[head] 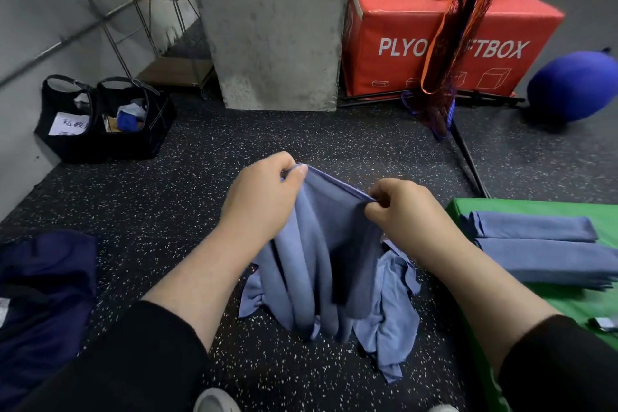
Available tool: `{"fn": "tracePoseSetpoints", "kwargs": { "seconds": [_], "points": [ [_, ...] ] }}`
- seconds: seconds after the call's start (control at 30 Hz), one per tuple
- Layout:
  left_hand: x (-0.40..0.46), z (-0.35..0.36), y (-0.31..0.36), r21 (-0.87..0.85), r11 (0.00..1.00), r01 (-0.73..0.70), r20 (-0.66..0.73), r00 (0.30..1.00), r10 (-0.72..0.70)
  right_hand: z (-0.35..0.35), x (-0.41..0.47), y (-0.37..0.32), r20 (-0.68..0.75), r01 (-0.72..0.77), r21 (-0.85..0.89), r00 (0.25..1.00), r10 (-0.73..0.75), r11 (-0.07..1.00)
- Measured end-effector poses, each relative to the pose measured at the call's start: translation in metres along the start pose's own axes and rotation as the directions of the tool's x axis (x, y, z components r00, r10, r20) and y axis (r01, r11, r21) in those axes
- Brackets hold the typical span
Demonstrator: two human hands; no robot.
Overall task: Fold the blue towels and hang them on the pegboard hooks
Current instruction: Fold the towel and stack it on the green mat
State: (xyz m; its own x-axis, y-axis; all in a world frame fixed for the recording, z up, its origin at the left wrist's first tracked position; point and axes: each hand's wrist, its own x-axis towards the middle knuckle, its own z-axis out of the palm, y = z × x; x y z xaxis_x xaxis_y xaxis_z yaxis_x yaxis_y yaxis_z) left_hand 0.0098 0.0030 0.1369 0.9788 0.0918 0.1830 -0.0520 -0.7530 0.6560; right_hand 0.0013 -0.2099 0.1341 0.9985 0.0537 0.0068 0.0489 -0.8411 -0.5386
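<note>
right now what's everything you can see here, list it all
held towel: 1, blue, hanging between both hands
loose towels: a crumpled heap, count unclear, blue, on the floor beneath the held one
folded towels: at least 2, blue, on the green mat
green mat: 1, right edge
plyo box: 1, red, behind the pillar's right side
pillar: 1, grey concrete, centre back
ball: 1, blue, far right
bags: 2, black, left by the wall
dark fabric: 1, navy, left floor
left hand: pinches the towel's top edge
right hand: pinches the same edge
</note>
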Motion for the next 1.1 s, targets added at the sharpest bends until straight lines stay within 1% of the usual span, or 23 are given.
{"fn": "tracePoseSetpoints", "kwargs": {
  "seconds": [0.07,0.13,0.17,0.23,0.3,0.37,0.43,0.5,0.57,0.63,0.7,0.77,0.83,0.87,0.93,1.0,1.07,1.1],
  "points": [
    [0.001,-0.002,-0.005,0.022,0.999,0.041,-0.022,0.999,-0.041,0.001,0.001,0.003,0.002,-0.02,0.01,1.0,0.02,1.0],
    [0.002,-0.004,-0.007,0.024,0.999,0.044,-0.012,0.999,-0.044,0.001,0.003,0.005,0.009,-0.006,0.058,1.0,0.005,0.998],
    [0.001,-0.005,-0.006,0.012,1.0,0.026,0.023,0.999,-0.026,0.002,0.004,0.005,0.016,0.018,0.084,1.0,-0.02,0.996],
    [-0.003,-0.004,0.001,0.002,0.999,-0.053,0.164,0.985,0.052,0.004,0.005,0.003,0.049,0.089,0.122,0.994,-0.096,0.988],
    [-0.011,0.004,0.01,-0.018,0.989,-0.144,0.311,0.94,0.142,0.006,0.004,-0.001,0.098,0.153,0.183,0.98,-0.173,0.971],
    [-0.015,0.013,0.016,-0.026,0.978,-0.207,0.348,0.916,0.203,0.007,0.003,-0.004,0.131,0.186,0.229,0.967,-0.219,0.956],
    [-0.014,0.016,0.017,-0.031,0.974,-0.225,0.322,0.92,0.223,0.009,0.002,-0.004,0.131,0.207,0.213,0.962,-0.238,0.955],
    [-0.011,0.014,0.016,0.006,0.983,-0.184,0.265,0.948,0.176,0.01,0.002,-0.003,0.095,0.202,0.193,0.97,-0.224,0.96],
    [-0.008,0.012,0.012,0.064,0.989,-0.133,0.173,0.978,0.12,0.009,0.003,0.001,0.066,0.168,0.182,0.981,-0.183,0.969],
    [-0.005,0.007,0.007,0.08,0.995,-0.066,0.07,0.996,0.06,0.004,0.004,0.004,0.09,0.132,0.107,0.986,-0.142,0.985],
    [-0.001,0.003,-0.001,0.058,0.998,-0.001,0.007,1.0,0.001,-0.002,0.004,0.006,0.119,0.095,0.061,0.988,-0.102,0.994],
    [0.002,0.001,-0.008,0.044,0.998,0.048,-0.005,0.999,-0.048,-0.006,0.003,0.007,0.131,0.046,0.111,0.99,-0.06,0.993],
    [0.002,0.001,-0.011,0.017,0.997,0.077,0.038,0.996,-0.078,-0.007,0.002,0.007,0.15,0.009,0.253,0.988,-0.048,0.967],
    [0.001,0.002,-0.011,-0.025,0.994,0.104,0.068,0.992,-0.102,-0.007,0.001,0.006,0.158,0.0,0.33,0.986,-0.055,0.944],
    [-0.002,0.003,-0.007,-0.161,0.963,0.216,0.157,0.969,-0.191,-0.003,0.0,0.002,0.133,0.003,0.437,0.989,-0.068,0.9],
    [-0.005,0.002,-0.005,-0.288,0.896,0.337,0.279,0.925,-0.258,0.0,-0.001,-0.002,0.1,0.017,0.448,0.993,-0.069,0.894],
    [-0.007,0.002,-0.004,-0.391,0.828,0.403,0.372,0.892,-0.258,0.003,-0.001,-0.005,0.098,0.036,0.383,0.992,-0.079,0.923],
    [-0.008,0.003,-0.004,-0.431,0.802,0.414,0.397,0.885,-0.244,0.005,-0.001,-0.007,0.099,0.04,0.347,0.992,-0.079,0.937]
  ]
}}
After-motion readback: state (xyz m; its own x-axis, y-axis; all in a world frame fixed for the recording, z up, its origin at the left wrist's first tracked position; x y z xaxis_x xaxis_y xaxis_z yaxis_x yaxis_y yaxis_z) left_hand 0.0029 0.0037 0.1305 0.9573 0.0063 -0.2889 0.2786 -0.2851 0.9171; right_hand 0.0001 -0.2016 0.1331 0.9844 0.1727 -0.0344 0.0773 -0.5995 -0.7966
